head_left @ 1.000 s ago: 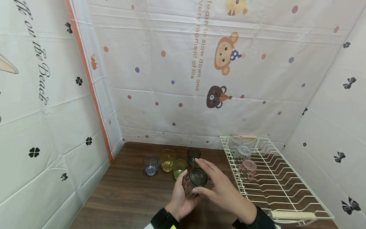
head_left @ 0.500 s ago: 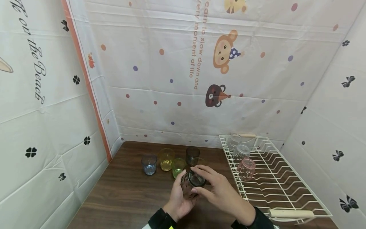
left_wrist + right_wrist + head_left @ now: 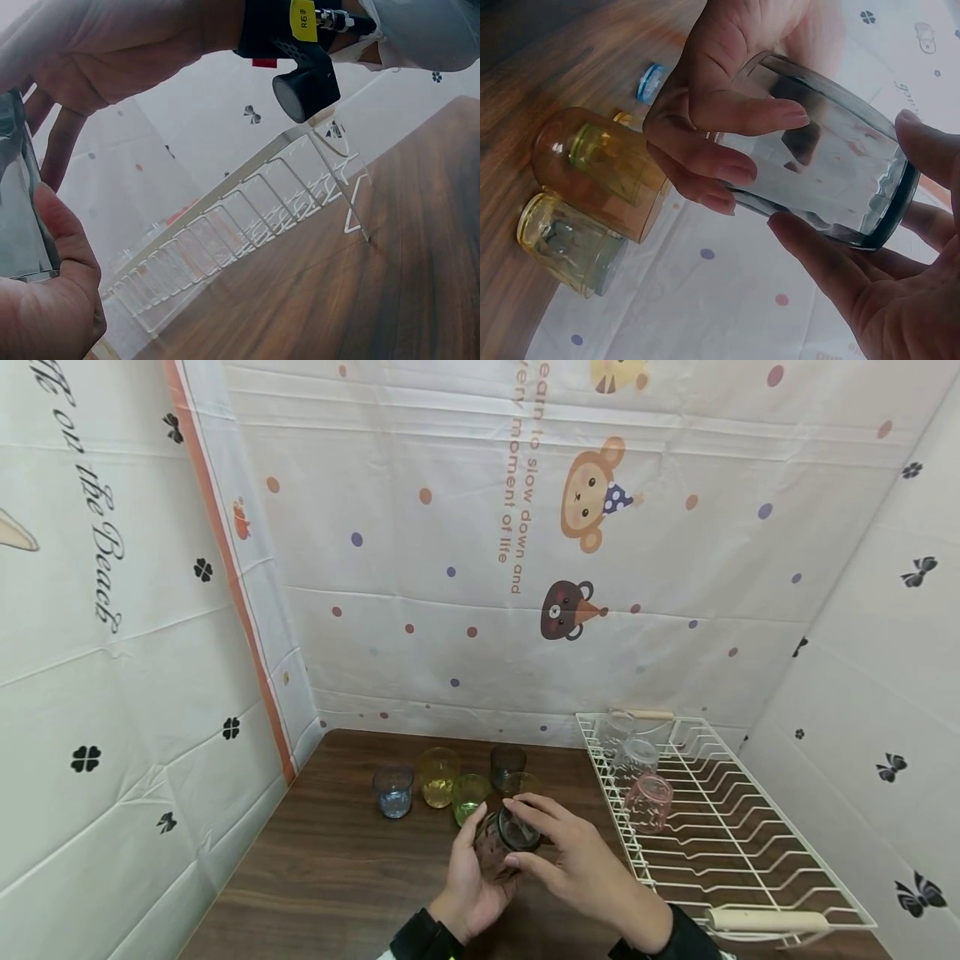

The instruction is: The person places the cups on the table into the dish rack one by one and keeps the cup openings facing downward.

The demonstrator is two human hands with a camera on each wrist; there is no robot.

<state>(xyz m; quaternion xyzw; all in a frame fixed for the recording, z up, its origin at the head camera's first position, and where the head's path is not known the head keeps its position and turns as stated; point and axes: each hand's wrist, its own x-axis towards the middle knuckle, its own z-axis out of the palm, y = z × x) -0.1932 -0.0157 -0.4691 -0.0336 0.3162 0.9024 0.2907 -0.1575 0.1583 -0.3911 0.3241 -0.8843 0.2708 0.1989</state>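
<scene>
Left hand [image 3: 468, 889] gripped dark glass [image 3: 497, 850], fingers curled round its side — right hand [image 3: 573, 856] pinched its end; 3 glasses [image 3: 637, 760] occupied the rack [image 3: 768, 921].

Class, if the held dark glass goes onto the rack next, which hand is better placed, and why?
Probably the right hand: it lies nearer the rack and grips one end of the dark glass. The left hand also holds it, but from the side away from the rack.

Left sheet [image 3: 142, 702] reads "on the Beach"; rear sheet [image 3: 405, 552], "slow down and", "moment of life"; yellow wristband tag [image 3: 303, 20], "R右手".
</scene>
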